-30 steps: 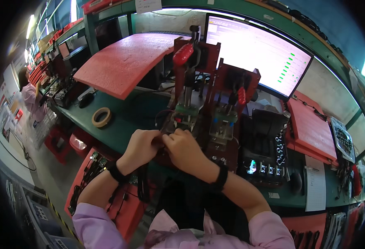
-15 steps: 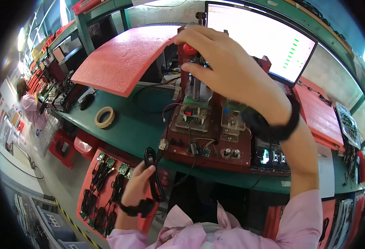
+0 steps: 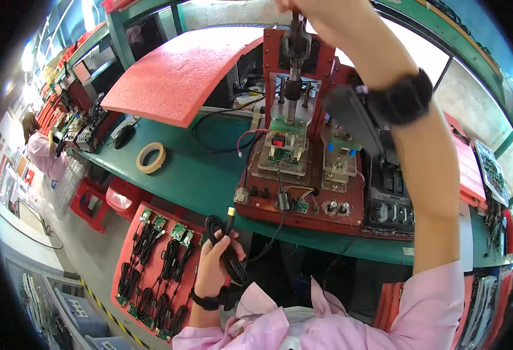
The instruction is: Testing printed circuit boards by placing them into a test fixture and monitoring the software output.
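Compared with the frame half a second earlier, the right hand [image 3: 320, 14] has risen to the top edge of the frame and the press lever [image 3: 296, 44] now stands nearly vertical at upper centre; the left hand [image 3: 215, 265] remains low at lower centre, shifted slightly right, above the red tray [image 3: 137, 230]. The right hand is clamped on the top of the lever, but it is cut off by the frame edge, so the individual fingers cannot be made out. The left hand fingers [image 3: 233, 252] are closed around a coiled black cable [image 3: 224, 248], whose gold-coloured plug [image 3: 230, 212] points upward just in front of the green bench [image 3: 198, 175]. The red test fixture [image 3: 303, 169] sits on the bench at centre frame, with a small green circuit board [image 3: 281, 155] seated under the press column. The right forearm and its dark wristband [image 3: 401, 98] cover the right part of the fixture and the equipment behind it. The red tray holds rows of cabled circuit boards [image 3: 163, 256], too small to detail. A roll of tape [image 3: 151, 157] lies on the bench at left centre, well apart from the fixture. A red foam sheet [image 3: 180, 70] occupies the upper left. Another person [image 3: 40, 154] at the far left edge is blurred.
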Tool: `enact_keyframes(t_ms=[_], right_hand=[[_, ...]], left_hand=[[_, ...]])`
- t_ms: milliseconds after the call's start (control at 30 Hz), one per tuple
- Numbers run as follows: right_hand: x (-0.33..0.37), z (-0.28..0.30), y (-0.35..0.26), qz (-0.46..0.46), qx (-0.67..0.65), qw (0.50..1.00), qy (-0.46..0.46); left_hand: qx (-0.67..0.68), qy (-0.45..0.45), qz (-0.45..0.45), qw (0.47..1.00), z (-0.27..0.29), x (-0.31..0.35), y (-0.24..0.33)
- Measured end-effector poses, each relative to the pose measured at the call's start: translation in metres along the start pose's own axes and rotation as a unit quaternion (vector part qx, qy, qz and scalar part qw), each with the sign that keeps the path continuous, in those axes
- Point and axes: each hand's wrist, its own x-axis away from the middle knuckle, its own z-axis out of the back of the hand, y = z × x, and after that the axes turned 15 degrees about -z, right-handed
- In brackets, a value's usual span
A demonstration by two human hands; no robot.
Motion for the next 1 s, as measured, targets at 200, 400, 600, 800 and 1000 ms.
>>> enact_keyframes(t_ms=[200,400,600,800,1000], right_hand=[[0.025,-0.023,0.038,0.203,0.082,0.963,0.157],[0.028,-0.028,0.070,0.332,0.100,0.917,0.195],[0.046,-0.029,0.064,0.274,0.124,0.940,0.163],[0.042,-0.029,0.070,0.287,0.096,0.936,0.179],[0.046,-0.032,0.068,0.265,0.078,0.948,0.161]], left_hand=[[-0.031,-0.024,0.009,0.999,-0.001,-0.010,-0.008],[-0.052,-0.020,0.000,0.998,-0.003,-0.014,-0.006],[-0.061,-0.005,-0.008,0.998,-0.005,-0.014,0.002],[-0.091,-0.003,-0.025,0.996,-0.017,-0.014,0.007],[-0.065,-0.013,-0.068,0.995,-0.011,-0.022,-0.003]])
